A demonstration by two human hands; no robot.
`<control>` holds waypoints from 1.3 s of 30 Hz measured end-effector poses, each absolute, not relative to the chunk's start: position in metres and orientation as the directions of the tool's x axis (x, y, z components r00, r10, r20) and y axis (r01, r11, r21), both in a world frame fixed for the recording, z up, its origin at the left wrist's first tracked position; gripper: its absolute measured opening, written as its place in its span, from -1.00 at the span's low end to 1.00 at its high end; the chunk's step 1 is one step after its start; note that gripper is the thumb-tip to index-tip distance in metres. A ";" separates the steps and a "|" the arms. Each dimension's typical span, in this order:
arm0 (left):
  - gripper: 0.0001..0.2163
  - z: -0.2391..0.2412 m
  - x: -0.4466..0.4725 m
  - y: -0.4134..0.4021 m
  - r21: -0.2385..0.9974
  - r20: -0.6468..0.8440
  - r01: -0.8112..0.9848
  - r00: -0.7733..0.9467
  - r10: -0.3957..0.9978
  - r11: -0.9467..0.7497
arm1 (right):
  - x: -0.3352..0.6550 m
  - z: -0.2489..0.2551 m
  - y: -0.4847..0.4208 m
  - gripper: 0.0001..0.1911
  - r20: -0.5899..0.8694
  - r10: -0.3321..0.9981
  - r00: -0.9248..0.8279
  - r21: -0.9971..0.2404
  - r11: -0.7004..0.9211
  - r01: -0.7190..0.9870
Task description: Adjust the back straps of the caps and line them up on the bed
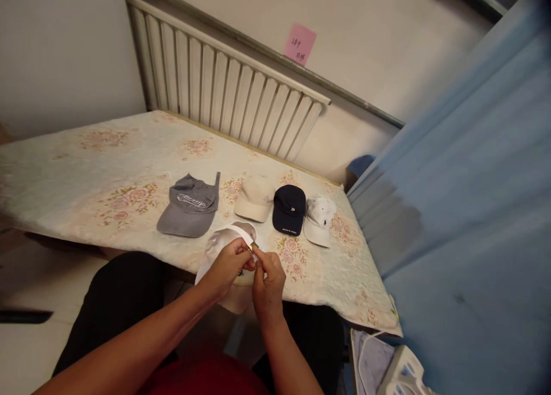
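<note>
A light-coloured cap (219,243) is at the table's front edge, its brim hanging down over my lap. Its white strap (239,230) arches up toward a small brass-coloured buckle (253,247) between my fingertips. My left hand (232,264) pinches the strap close beside the buckle. From the other side, my right hand (269,277) closes its thumb and index finger on the buckle. My hands and wrists cover much of the cap's lower part.
Behind my hands lie a grey cap (193,205), a beige cap (255,197), a navy cap (289,210) and a white cap (319,218) on the flowered tablecloth (129,171). A radiator (228,85) stands behind. A blue curtain (469,211) hangs at right, above an iron-like white appliance (404,372).
</note>
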State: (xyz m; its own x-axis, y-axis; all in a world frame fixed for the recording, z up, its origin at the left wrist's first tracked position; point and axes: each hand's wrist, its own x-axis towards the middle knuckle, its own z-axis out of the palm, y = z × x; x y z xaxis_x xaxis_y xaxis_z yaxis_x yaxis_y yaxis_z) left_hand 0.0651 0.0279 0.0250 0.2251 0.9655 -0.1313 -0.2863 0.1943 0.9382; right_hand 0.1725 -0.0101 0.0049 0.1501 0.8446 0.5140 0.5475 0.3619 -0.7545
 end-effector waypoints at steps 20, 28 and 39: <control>-0.70 0.024 0.059 0.034 0.946 -0.198 -0.213 0.214 0.957 0.243 | 0.161 0.005 -0.015 -0.63 0.506 0.850 0.149 -0.764 0.361 0.534; -0.74 0.017 0.059 0.037 0.978 -0.153 -0.109 0.196 0.968 0.177 | 0.161 -0.003 -0.015 -0.72 0.472 0.838 0.274 -0.804 0.281 0.524; -0.75 0.016 0.057 0.036 0.970 -0.169 -0.138 0.197 0.966 0.198 | 0.168 -0.007 -0.019 -0.78 0.459 0.840 0.290 -0.815 0.267 0.514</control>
